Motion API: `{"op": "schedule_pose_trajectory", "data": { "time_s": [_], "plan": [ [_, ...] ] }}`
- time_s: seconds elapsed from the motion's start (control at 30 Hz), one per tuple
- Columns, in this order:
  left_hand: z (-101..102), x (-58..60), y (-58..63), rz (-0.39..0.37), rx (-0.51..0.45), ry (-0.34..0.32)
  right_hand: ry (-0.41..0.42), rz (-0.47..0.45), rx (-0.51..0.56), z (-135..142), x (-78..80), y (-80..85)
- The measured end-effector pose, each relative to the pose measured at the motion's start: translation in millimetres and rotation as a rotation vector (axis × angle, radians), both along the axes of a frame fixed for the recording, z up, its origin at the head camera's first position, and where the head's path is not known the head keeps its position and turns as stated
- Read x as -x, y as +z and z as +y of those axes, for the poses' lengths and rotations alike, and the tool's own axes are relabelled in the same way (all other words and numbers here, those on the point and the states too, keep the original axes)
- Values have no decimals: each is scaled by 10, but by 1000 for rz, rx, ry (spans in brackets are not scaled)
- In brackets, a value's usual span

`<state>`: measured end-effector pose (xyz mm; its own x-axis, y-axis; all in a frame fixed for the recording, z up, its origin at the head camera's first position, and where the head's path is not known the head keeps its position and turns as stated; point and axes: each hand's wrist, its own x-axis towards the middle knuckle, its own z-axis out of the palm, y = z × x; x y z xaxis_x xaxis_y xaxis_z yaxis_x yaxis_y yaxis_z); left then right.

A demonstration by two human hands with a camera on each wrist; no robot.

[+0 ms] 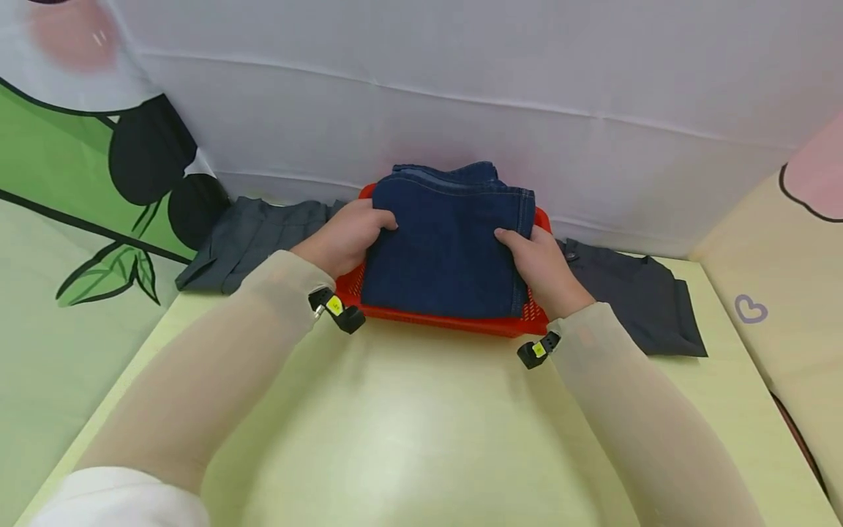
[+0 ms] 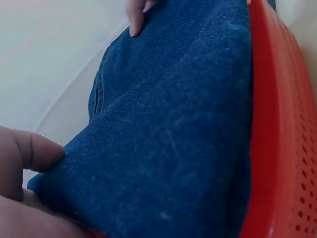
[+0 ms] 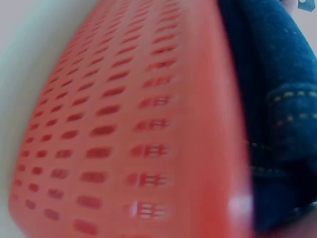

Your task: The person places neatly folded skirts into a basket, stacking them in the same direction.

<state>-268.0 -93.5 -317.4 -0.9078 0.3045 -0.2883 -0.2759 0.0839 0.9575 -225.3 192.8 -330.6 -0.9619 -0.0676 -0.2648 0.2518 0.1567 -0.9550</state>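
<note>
A folded pair of dark blue jeans [image 1: 448, 249] lies in a red perforated plastic basket [image 1: 435, 319]. My left hand [image 1: 352, 236] grips the left edge of the jeans, thumb on top. At the opposite edge, my right hand [image 1: 541, 265] pinches the denim near a stitched seam. In the left wrist view the left thumb [image 2: 42, 151] presses on the cloth, and the right hand's fingertip [image 2: 136, 25] shows at the top. The right wrist view mostly holds the basket's side [image 3: 114, 109], with stitched denim [image 3: 292, 109] beyond its rim.
Dark grey folded clothing [image 1: 263, 238] lies left of the basket, and another dark folded garment [image 1: 635, 296] lies to its right. Behind the pale table [image 1: 408, 424] hangs a white cloth wall [image 1: 461, 88]; printed panels stand at both sides.
</note>
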Motion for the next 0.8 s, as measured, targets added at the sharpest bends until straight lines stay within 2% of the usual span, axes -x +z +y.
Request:
{"op": "schedule_pose_trajectory", "data": {
  "time_s": [0.33,0.53,0.8],
  "plan": [
    [75,207,-247,-33,136,-14,7,-44,-50,13,140,-281],
    [56,238,-341,-47,212,-35,48,-71,-127,-42,193,-322],
    [58,240,-422,-73,220,-102,78,-133,-243,-46,187,-353]
  ]
}}
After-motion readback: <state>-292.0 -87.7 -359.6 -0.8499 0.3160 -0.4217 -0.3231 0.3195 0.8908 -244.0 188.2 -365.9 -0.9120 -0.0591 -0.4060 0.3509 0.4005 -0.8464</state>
